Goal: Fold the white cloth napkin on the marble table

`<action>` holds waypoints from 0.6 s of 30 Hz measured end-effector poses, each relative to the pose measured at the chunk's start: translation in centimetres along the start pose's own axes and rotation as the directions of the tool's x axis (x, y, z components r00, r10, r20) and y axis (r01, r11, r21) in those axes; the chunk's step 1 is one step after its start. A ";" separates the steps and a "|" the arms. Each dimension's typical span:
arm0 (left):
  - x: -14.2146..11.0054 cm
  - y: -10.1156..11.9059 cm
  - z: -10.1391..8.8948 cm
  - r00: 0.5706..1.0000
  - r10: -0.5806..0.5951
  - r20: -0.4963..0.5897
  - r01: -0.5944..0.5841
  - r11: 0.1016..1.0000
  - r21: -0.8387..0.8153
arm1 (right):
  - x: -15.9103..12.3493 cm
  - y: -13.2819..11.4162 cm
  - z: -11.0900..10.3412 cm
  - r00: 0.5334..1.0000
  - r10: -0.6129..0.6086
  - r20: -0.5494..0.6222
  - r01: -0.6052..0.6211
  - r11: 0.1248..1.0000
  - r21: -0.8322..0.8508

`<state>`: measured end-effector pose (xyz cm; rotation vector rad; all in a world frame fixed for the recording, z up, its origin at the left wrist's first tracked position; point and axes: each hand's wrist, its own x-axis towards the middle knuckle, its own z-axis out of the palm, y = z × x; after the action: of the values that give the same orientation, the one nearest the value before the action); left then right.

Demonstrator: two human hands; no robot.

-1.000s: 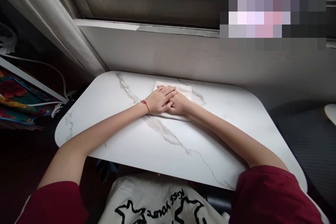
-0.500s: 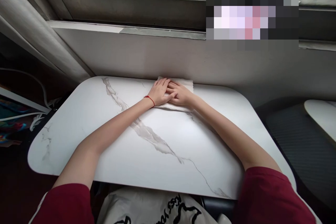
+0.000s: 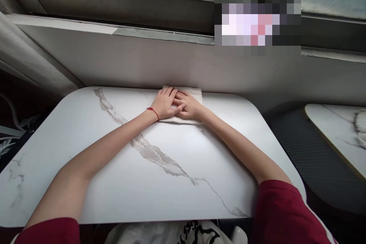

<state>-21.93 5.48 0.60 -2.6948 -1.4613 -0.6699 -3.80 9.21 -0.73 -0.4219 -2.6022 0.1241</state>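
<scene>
A folded white cloth (image 3: 196, 93) lies at the far edge of a white marble-patterned table (image 3: 114, 183), close to the wall. My left hand (image 3: 166, 103), with a red string bracelet (image 3: 154, 111) at its wrist, rests flat on the cloth with its fingers stretched out. Beside it, my right hand (image 3: 189, 106) also presses flat on the cloth, its fingers pointing left. The two hands overlap, the left thumb lying across the right hand's fingers. Much of the cloth is hidden under them.
Behind the table rises a pale wall (image 3: 120, 57) with a ledge (image 3: 160, 36) below a window. To the right are a dark ribbed surface (image 3: 309, 156) and a second marble-patterned table (image 3: 337, 126) bearing a white object. A patterned white fabric (image 3: 160, 234) shows below the front edge.
The view has shifted, bringing more of the second table on the right into sight. Both hands stay flat on the cloth at the far edge, with little visible movement across the table.
</scene>
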 end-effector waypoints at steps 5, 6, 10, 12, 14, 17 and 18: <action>0.3 -0.4 -0.8 0.997 0.068 0.023 -0.070 0.996 0.053 | 0.2 -0.3 -0.3 0.998 0.053 0.043 -0.052 0.998 -0.023; 0.4 -0.5 -0.9 0.997 0.074 0.019 -0.075 0.995 0.065 | 0.2 -0.4 -0.3 0.996 0.067 0.056 -0.066 0.997 -0.033; 0.6 -0.4 -1.0 0.996 0.089 -0.001 -0.089 0.994 0.065 | 0.3 -0.7 -0.6 0.991 0.110 0.082 -0.106 0.993 -0.054; 0.6 -0.4 -1.1 0.995 0.096 -0.010 -0.096 0.994 0.044 | 0.4 -1.0 -0.7 0.988 0.127 0.085 -0.122 0.991 -0.061; 0.7 -0.3 -1.2 0.995 0.104 -0.011 -0.104 0.994 0.038 | 0.3 -1.3 -0.8 0.987 0.140 0.079 -0.135 0.989 -0.066; 0.6 -0.2 -1.4 0.992 0.126 0.003 -0.126 0.991 0.037 | 0.0 -2.0 -0.9 0.987 0.153 0.052 -0.150 0.987 -0.065; 0.6 -0.2 -1.4 0.990 0.139 0.008 -0.139 0.990 0.029 | -0.2 -2.3 -0.9 0.987 0.157 0.042 -0.154 0.986 -0.066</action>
<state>-22.28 5.75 2.01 -2.7466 -1.2583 -0.6275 -3.83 6.96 0.36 -0.6522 -2.6229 0.1073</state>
